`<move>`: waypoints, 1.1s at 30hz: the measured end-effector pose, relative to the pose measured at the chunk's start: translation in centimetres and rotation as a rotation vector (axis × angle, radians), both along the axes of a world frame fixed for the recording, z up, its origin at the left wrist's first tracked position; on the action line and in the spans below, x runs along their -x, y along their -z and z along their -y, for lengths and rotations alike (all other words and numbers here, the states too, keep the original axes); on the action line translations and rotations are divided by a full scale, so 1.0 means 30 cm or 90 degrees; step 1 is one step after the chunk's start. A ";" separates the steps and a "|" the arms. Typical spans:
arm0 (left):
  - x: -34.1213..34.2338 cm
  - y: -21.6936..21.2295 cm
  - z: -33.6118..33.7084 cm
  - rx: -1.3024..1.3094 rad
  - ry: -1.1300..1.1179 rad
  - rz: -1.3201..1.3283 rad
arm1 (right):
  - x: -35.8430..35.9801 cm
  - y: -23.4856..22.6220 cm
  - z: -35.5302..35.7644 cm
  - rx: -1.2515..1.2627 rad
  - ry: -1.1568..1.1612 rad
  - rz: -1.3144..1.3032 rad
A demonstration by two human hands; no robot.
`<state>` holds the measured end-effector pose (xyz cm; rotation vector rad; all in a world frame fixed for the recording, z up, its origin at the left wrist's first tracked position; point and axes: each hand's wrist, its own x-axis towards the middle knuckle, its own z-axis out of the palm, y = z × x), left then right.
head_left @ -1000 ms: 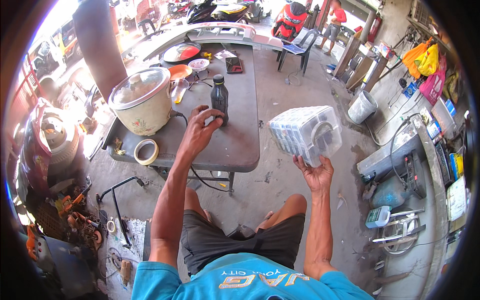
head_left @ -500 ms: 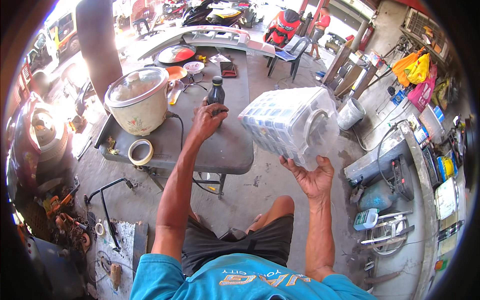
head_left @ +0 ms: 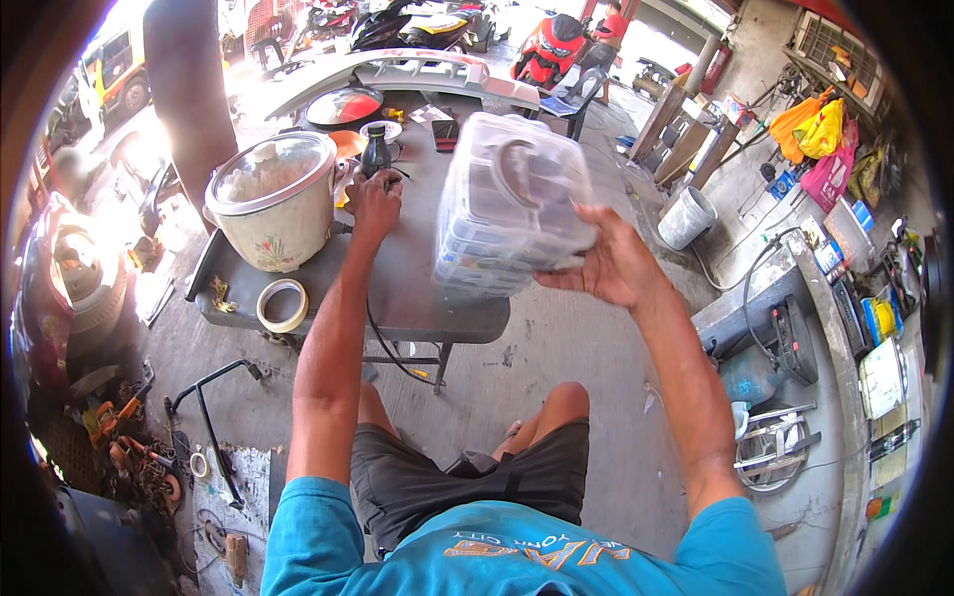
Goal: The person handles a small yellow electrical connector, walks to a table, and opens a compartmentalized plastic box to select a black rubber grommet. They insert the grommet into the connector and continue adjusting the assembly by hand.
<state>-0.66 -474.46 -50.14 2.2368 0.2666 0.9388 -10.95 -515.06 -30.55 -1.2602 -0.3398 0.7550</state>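
Observation:
My right hand [head_left: 608, 264] holds up a clear plastic storage box [head_left: 507, 207] with a handle on its lid, tilted in the air over the near right part of the dark table [head_left: 417, 288]. My left hand [head_left: 372, 203] is stretched out over the table and grips a dark bottle [head_left: 376, 150] that stands upright near the table's middle. A black cord runs from under that hand down over the table's front edge.
A white rice cooker [head_left: 277, 204] with a glass lid stands at the table's left, a roll of tape [head_left: 282, 305] lies near the front left corner. Bowls and a phone lie at the far end. A bucket [head_left: 687, 217], shelves and tools stand right; scrap parts lie left.
My right hand has lifted the clear box higher and swung it left over the table. My left hand has slid the dark bottle farther away across the table.

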 end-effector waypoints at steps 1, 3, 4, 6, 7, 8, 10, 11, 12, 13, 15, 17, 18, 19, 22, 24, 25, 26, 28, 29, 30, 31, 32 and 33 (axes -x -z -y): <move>0.003 -0.007 0.007 0.005 0.004 -0.024 | -0.028 -0.020 -0.031 0.054 -0.019 0.012; 0.058 -0.083 0.053 0.014 0.013 -0.076 | -0.060 -0.040 -0.099 0.119 0.018 0.058; 0.097 -0.124 0.083 0.024 0.008 -0.095 | -0.067 -0.046 -0.134 0.153 0.034 0.083; 0.169 -0.200 0.131 0.039 -0.004 -0.126 | -0.058 -0.052 -0.163 0.162 0.045 0.113; 0.133 -0.159 0.096 0.012 0.014 -0.124 | -0.057 -0.047 -0.165 0.156 0.043 0.124; 0.129 -0.141 0.089 -0.022 0.008 -0.072 | -0.053 -0.046 -0.170 0.149 0.040 0.134; 0.124 -0.115 0.074 -0.088 -0.006 0.030 | -0.033 -0.043 -0.178 0.123 0.046 0.178; 0.130 -0.116 0.070 -0.084 0.005 0.019 | -0.023 -0.035 -0.182 0.110 0.051 0.196; 0.137 -0.122 0.063 -0.080 0.015 0.009 | -0.020 -0.027 -0.193 0.135 0.081 0.183; 0.147 -0.121 0.066 -0.062 0.022 -0.007 | -0.020 -0.019 -0.206 0.161 0.111 0.170; 0.165 -0.136 0.080 -0.014 0.034 -0.037 | -0.029 -0.016 -0.202 0.205 0.122 0.166; 0.178 -0.136 0.085 -0.002 0.033 -0.040 | -0.039 -0.010 -0.187 0.247 0.080 0.178; 0.181 -0.132 0.082 -0.020 0.028 -0.026 | -0.033 -0.014 -0.186 0.268 0.090 0.194; 0.182 -0.130 0.079 -0.028 0.029 -0.024 | -0.023 -0.024 -0.182 0.291 0.102 0.209; 0.179 -0.134 0.060 -0.032 0.042 -0.043 | -0.024 -0.043 -0.167 0.365 0.138 0.309; 0.177 -0.130 0.054 -0.019 0.040 -0.040 | -0.029 -0.060 -0.153 0.399 0.156 0.393; 0.180 -0.131 0.052 -0.013 0.039 -0.038 | -0.027 -0.072 -0.148 0.404 0.161 0.434; 0.192 -0.140 0.060 -0.009 0.034 -0.035 | -0.030 -0.079 -0.140 0.408 0.166 0.475; 0.231 -0.159 0.080 -0.001 0.023 -0.029 | -0.035 -0.078 -0.136 0.438 0.177 0.568; 0.251 -0.176 0.084 0.031 0.045 -0.065 | -0.018 -0.091 -0.142 0.464 0.173 0.618; 0.271 -0.197 0.088 0.063 0.067 -0.101 | -0.009 -0.096 -0.144 0.490 0.169 0.668; 0.283 -0.206 0.091 0.095 0.089 -0.137 | -0.023 -0.083 -0.143 0.478 0.152 0.717; 0.291 -0.204 0.092 0.076 0.078 -0.123 | -0.039 -0.072 -0.150 0.466 0.134 0.767; 0.297 -0.200 0.093 0.057 0.068 -0.110 | -0.049 -0.064 -0.152 0.453 0.116 0.817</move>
